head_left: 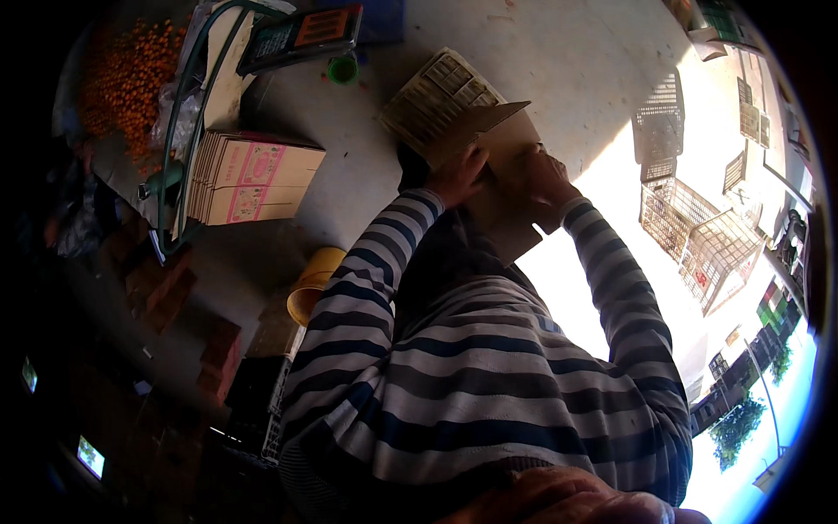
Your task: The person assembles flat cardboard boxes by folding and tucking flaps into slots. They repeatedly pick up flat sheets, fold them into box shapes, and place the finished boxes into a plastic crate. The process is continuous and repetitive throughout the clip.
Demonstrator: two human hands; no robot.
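Note:
A plain brown cardboard box (508,144) is in front of my body, partly unfolded, with a flap standing up at its far side. My left hand (458,177) grips its left edge with bent fingers. On the opposite side my right hand (550,179) is closed round the board; its fingertips are partly hidden in shadow. Just beyond the box lies a pale slatted plastic crate (447,87), partly covered by the flap. The lower part of the box hangs close to my dark-clothed legs.
At left stands a stack of flattened printed cartons (253,179) by a green metal frame (188,105). Farther left is a heap of small orange fruit (131,87). A dark scale-like panel (301,37), a green cup (343,69), a yellow bucket (316,279) and sunlit crates (698,231) surround me.

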